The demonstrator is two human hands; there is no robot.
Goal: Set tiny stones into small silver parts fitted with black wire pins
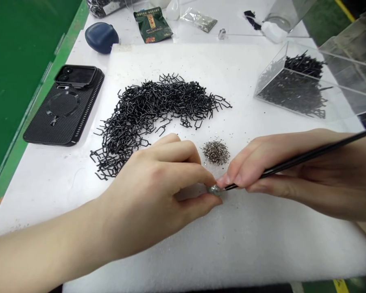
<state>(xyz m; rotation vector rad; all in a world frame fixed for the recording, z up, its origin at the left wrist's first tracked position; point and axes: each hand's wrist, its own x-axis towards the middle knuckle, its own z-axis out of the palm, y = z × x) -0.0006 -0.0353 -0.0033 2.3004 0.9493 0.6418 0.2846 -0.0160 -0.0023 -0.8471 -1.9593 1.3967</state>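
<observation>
The **left hand** [154,189] comes in from the lower left, and the **right hand** [271,171] comes in from the right. Both meet just above a white foam sheet [232,252]. The left thumb and the left fingers [198,173] are pinching a small silvery piece [214,189], so it sits between their tips, above the foam and near the middle of the picture. The right fingers [234,173] are pressed together around a thin black pointed tool [308,156], and its tip is touching or almost touching the piece; I cannot tell which.

The piece seems to be light, hard and a little shiny, so I judge it can slip easily from dry fingertips. It is probably best held at its edges, with a soft but steady pinch.

Just beyond the hands lies a small heap of tiny glittering grains [216,153]. To the left is a long, tangled pile of stiff, bent black wire pieces [146,118], which look light and easy to catch on each other. Farther right, a clear acrylic box [289,85] holds more of these black pieces. A phone in a black case [64,106] lies on the left, and at the far edge of the tabletop there are a dark blue pouch [101,37] and a green packet [152,24].
</observation>
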